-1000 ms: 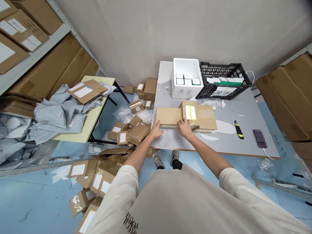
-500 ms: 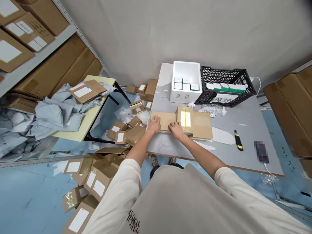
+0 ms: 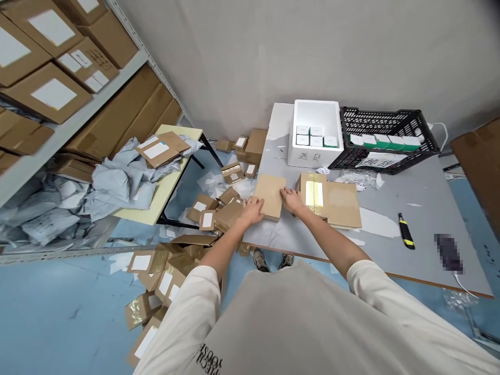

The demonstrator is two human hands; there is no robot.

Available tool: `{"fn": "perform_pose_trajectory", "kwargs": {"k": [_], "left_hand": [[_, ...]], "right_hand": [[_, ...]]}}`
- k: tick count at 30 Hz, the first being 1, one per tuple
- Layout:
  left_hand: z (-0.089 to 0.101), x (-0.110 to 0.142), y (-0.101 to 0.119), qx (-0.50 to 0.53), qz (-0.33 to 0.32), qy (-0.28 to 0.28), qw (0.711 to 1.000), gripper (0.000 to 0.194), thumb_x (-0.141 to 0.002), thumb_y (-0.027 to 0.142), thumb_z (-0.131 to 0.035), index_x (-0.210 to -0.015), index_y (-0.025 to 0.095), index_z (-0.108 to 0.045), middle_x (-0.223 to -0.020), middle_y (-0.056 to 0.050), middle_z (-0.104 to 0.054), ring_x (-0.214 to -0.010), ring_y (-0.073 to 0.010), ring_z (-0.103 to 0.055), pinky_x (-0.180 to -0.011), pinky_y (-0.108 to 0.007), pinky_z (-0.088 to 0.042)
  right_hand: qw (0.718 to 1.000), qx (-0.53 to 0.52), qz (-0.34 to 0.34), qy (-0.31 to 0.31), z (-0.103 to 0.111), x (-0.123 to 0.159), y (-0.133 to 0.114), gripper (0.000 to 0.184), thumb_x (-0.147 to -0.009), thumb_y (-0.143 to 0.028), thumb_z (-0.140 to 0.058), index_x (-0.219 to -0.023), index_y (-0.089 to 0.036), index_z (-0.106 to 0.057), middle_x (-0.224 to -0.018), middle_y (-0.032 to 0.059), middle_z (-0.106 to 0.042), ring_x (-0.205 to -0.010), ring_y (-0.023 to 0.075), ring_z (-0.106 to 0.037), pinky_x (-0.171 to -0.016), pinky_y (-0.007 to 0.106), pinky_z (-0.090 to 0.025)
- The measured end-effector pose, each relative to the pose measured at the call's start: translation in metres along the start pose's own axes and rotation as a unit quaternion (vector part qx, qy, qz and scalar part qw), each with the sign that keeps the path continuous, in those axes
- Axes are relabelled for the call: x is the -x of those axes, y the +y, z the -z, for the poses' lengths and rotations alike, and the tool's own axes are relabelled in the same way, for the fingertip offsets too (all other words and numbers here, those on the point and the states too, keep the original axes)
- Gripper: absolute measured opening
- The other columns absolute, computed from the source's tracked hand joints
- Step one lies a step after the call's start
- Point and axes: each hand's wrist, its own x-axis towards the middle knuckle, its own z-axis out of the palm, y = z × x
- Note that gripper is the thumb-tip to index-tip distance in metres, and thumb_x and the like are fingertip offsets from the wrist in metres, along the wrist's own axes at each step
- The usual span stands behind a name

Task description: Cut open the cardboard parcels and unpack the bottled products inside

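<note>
A flat, plain brown cardboard box [image 3: 271, 190] lies on the grey table near its left edge, between my two hands. My left hand [image 3: 253, 210] grips its front left corner, the thumb hidden from above. On the opposite side, the curled fingers of my right hand [image 3: 292, 201] press against the box's right edge. Just right of that hand stands a taped carton [image 3: 314, 194] with a white and yellow label. Against the carton's right side lies another flat brown box [image 3: 344, 204].
A white foam box [image 3: 312, 157] and a black crate [image 3: 385, 161], both holding small white-green boxes, stand at the back. A utility knife [image 3: 406, 230] and a blurred dark device [image 3: 448, 252] lie rightward. Parcels [image 3: 208, 220] cover the floor left; grey bags [image 3: 113, 182] fill a side table.
The flat box on the left has moved left, away from the taped carton, opening a gap. My right hand has shifted from beside the carton to the flat box's edge. The view has turned left.
</note>
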Motion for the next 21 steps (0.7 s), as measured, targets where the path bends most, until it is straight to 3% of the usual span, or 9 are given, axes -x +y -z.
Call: {"fn": "perform_pose_trajectory", "kwargs": {"k": [4,10,18,21], "left_hand": [[0.005,-0.002,-0.01,0.016,-0.035,-0.023,0.999,0.065,-0.084,0.035,-0.072,-0.146,0.027,-0.051,-0.14,-0.014,-0.05,-0.141,-0.0367,-0.04,-0.119,-0.05,-0.033],[0.006,0.003,-0.01,-0.012,-0.051,0.002,0.999,0.054,-0.092,0.026,-0.063,-0.144,0.024,-0.051,-0.136,-0.015,-0.051,-0.136,-0.0353,-0.042,-0.114,-0.047,-0.035],[0.005,-0.004,-0.019,-0.069,-0.043,0.021,0.996,0.054,-0.095,0.026,-0.057,-0.147,0.019,-0.046,-0.14,-0.018,-0.05,-0.138,-0.0351,-0.041,-0.114,-0.048,-0.034],[0.005,-0.005,-0.018,-0.077,-0.031,0.024,0.996,0.056,-0.094,0.025,-0.058,-0.148,0.018,-0.046,-0.141,-0.019,-0.051,-0.141,-0.0362,-0.039,-0.122,-0.054,-0.024]], "right_hand": [[0.998,-0.039,-0.031,-0.035,-0.003,0.007,-0.023,0.039,-0.099,-0.021,-0.044,-0.134,-0.016,-0.06,-0.135,0.0187,-0.061,-0.114,0.0316,-0.061,-0.098,0.04,-0.043],[0.997,-0.046,-0.047,-0.035,-0.008,0.013,-0.045,0.028,-0.098,-0.022,-0.047,-0.112,-0.012,-0.069,-0.123,0.0199,-0.062,-0.112,0.0319,-0.061,-0.099,0.038,-0.044],[0.989,-0.147,-0.007,-0.031,0.0,0.003,-0.04,0.02,-0.09,-0.025,-0.058,-0.102,-0.015,-0.07,-0.118,0.015,-0.062,-0.105,0.029,-0.062,-0.093,0.037,-0.05],[0.981,-0.195,0.019,0.002,0.0,0.016,-0.028,0.03,-0.091,-0.026,-0.057,-0.116,-0.017,-0.07,-0.128,0.0138,-0.063,-0.118,0.0297,-0.06,-0.102,0.04,-0.048]]}}
